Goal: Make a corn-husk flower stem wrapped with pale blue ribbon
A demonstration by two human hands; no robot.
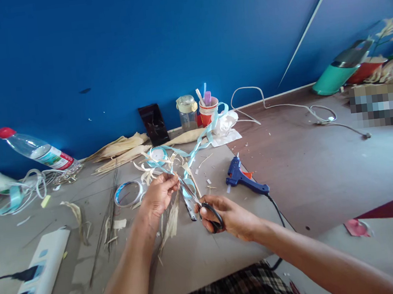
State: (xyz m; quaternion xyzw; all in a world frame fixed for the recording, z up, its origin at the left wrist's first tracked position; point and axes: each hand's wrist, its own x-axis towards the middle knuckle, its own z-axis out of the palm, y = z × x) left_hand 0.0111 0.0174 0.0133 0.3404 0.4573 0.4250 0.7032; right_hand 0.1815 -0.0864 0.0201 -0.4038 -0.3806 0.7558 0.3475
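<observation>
Over the table, my left hand (160, 195) is closed, thumb and finger pinching a light blue ribbon (166, 169). Curled cream corn husk strips (146, 174) stick out around those fingertips; whether they are held too is hard to tell. My right hand (224, 213) has its fingers in the black handles of a pair of scissors (195, 197), whose blades point up and left towards the left fingertips. Below the blades lies a utility knife (189, 209), partly covered. Dry husk (171, 222) hangs or lies beneath my left hand. A ribbon roll (157, 156) is just beyond.
A blue glue gun (242, 177) lies to the right, its cord running towards me. Tape roll (127, 194), wires (108, 207) and a power strip (44, 270) are leftward. Along the wall stand a bottle (39, 152), phone (154, 125), jar (188, 113) and paper cup (208, 112).
</observation>
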